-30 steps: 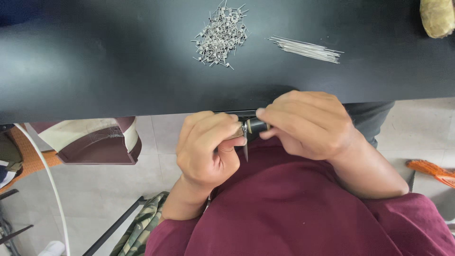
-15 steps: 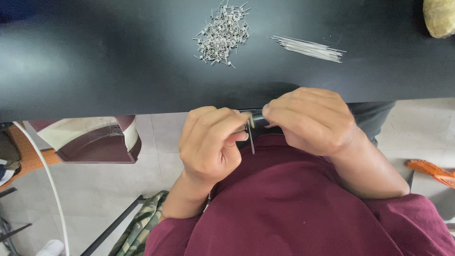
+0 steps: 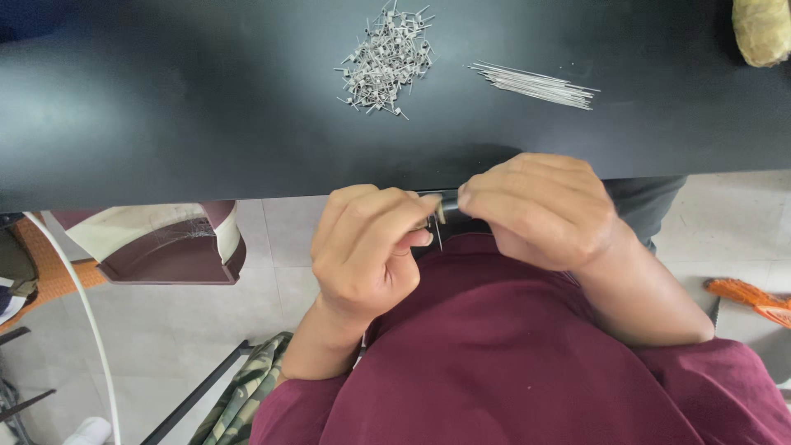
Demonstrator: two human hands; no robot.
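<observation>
- Black table (image 3: pixel 206 124) up top — a pile of small coiled metal bits (image 3: pixel 386 59) and a bundle of straight wires (image 3: pixel 535 84) lying on it.
- Left hand (image 3: pixel 367 251) and right hand (image 3: pixel 540 210) both pinch a thin wire piece (image 3: pixel 439 221) just below the table edge — fingertips nearly touching.

No packages, labels, signs or screens appeared anywhere in the head view; nothing printed or displayed was visible.

hands (image 3: pixel 461 239): 2 | coil pile (image 3: pixel 386 59): 1 | wire bundle (image 3: pixel 535 85): 1
</observation>
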